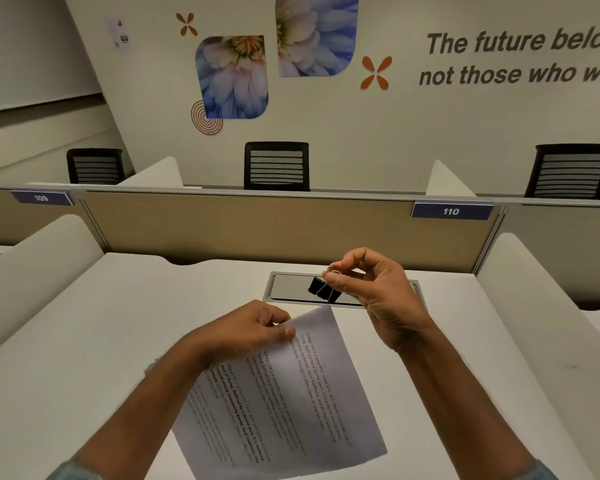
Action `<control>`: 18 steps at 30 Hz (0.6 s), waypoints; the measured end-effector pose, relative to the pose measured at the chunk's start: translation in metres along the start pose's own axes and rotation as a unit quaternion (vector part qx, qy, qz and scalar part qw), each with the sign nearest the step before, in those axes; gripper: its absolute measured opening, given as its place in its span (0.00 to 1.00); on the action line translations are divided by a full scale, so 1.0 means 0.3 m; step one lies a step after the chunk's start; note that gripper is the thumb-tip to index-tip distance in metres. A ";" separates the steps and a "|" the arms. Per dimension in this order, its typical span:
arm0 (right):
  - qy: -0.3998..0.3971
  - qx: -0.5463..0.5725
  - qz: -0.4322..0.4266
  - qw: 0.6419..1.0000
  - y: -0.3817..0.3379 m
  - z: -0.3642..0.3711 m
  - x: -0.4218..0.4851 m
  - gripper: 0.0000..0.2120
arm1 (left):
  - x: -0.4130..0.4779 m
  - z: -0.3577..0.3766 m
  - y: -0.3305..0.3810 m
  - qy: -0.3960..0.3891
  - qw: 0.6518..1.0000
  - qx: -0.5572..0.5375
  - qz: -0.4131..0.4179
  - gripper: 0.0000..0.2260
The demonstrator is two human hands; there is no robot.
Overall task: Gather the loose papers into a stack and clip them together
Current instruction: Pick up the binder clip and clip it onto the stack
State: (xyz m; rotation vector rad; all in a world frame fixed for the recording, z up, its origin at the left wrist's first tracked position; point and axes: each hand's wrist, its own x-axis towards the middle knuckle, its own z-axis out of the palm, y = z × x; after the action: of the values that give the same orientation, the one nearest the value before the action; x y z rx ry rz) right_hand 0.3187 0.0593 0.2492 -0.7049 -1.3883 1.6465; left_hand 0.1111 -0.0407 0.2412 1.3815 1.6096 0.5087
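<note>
My left hand pinches a stack of printed white papers by its top left edge and holds it tilted above the white desk. The sheets lie together, text facing me, with the upper corner pointing away. My right hand is raised above and beyond that corner. Its thumb and fingers grip the wire handles of a black binder clip, which hangs just above the top corner of the papers without touching them.
A dark cable hatch with a metal frame is set into the desk behind the clip. A beige partition closes the back, white side dividers flank the desk. Black chairs stand beyond.
</note>
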 end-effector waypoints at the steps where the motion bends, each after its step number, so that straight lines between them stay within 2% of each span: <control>1: -0.007 -0.010 0.001 1.000 -0.003 0.008 0.003 0.12 | -0.004 -0.003 0.000 -0.008 1.000 0.004 -0.002 0.14; 9: -0.086 -0.155 0.065 0.982 -0.006 0.052 0.012 0.10 | -0.026 -0.016 -0.006 -0.045 0.998 0.040 0.005 0.11; 18: -0.114 -0.183 0.093 0.972 -0.002 0.089 -0.010 0.14 | -0.037 -0.018 -0.025 -0.054 0.998 0.038 0.018 0.11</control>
State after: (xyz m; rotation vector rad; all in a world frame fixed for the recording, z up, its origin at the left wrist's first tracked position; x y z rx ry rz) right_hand 0.2979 0.0437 0.2556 -0.9006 -1.8692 1.6727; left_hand 0.1019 -0.0517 0.2420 1.4715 1.5330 0.3919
